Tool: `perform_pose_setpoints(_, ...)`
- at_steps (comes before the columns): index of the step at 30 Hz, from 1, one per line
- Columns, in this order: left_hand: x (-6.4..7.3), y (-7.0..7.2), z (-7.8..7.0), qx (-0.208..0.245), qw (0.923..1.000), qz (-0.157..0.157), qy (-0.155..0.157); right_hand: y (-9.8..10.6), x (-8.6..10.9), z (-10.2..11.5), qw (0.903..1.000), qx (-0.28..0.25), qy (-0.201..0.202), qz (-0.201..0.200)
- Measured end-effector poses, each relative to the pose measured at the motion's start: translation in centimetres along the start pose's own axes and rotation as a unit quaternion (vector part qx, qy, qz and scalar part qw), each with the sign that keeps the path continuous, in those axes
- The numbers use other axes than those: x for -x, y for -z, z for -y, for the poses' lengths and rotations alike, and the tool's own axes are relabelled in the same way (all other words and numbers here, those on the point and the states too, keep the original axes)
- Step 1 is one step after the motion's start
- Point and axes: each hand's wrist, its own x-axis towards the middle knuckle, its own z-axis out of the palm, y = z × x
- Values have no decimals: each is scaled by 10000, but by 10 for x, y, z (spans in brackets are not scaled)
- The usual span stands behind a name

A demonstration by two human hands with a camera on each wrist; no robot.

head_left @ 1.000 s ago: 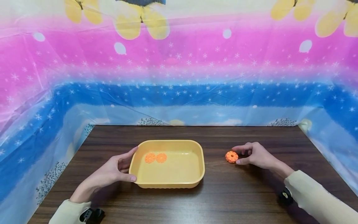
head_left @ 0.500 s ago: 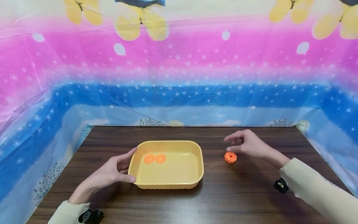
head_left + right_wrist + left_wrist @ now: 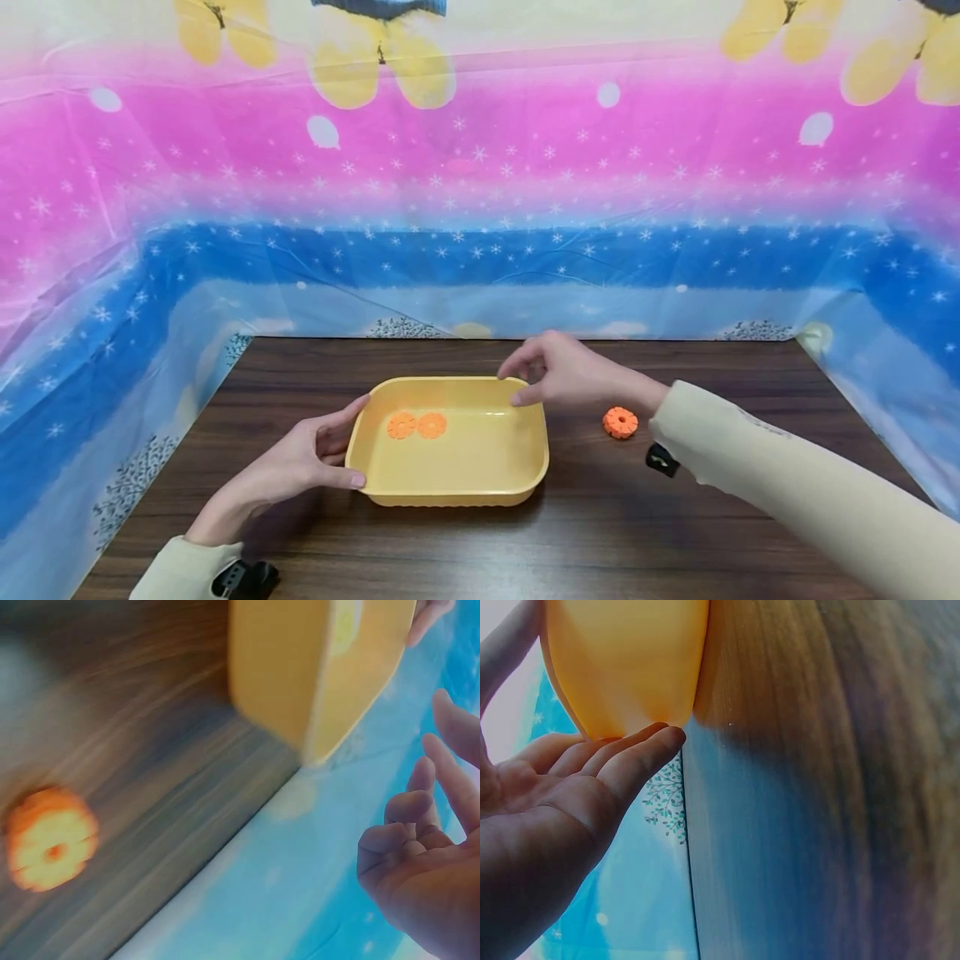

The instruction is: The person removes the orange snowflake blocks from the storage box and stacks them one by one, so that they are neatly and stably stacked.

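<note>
In the head view, a yellow rectangular tub point(image 3: 457, 467) sits on the table, with two flat, notched orange discs point(image 3: 401, 425) side by side inside it. My left hand point(image 3: 296, 462) grips the tub's left end, thumb at the front corner and fingers along the side; the left wrist view shows those fingers point(image 3: 634, 761) against its wall. Over the tub's back right corner hovers my right hand point(image 3: 566, 367), fingers loosely bent and holding nothing. To the right of the tub, a thick orange notched piece with a centre hole point(image 3: 620, 422), seemingly stacked discs, lies below my right forearm.
The dark wood-grain table point(image 3: 480, 550) ends at a patterned cloth backdrop point(image 3: 480, 250) that rises behind it and along both sides. A black wrist camera point(image 3: 662, 459) hangs under the right sleeve, another point(image 3: 246, 578) by the left sleeve.
My right hand has let go of the orange notched piece, lifted off it and moved left to the tub's back right corner. The piece stays in place. My left hand keeps its grip.
</note>
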Motion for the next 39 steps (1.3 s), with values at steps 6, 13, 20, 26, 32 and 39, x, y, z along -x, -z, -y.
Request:
perform_pose_setpoints(6, 1, 0, 1, 20, 10000, 9, 25, -19, -39, 23, 9984, -116, 386, 385)
perform_pose_setpoints(13, 0, 0, 0, -18, 10000, 6, 69, -46, -74, 36, 9949, -154, 571, 813)
perform_pose_setpoints(20, -3, 0, -1, -12, 9999, 5, 107, -61, -94, 40, 9915, -49, 539, 1187)
perform_pose_setpoints(26, 0, 0, 0, 94, 9999, -6, 110, -73, -106, 38, 9854, 191, 557, 1599)
perform_pose_setpoints(32, 1, 0, 0, 82, 9999, -13, 145, -84, -114, 35, 9794, 190, 287, 1990)
perform_pose_setpoints(39, 0, 0, 1, 51, 9999, -16, 125, -95, -121, 33, 9740, 697, 99, 2154)
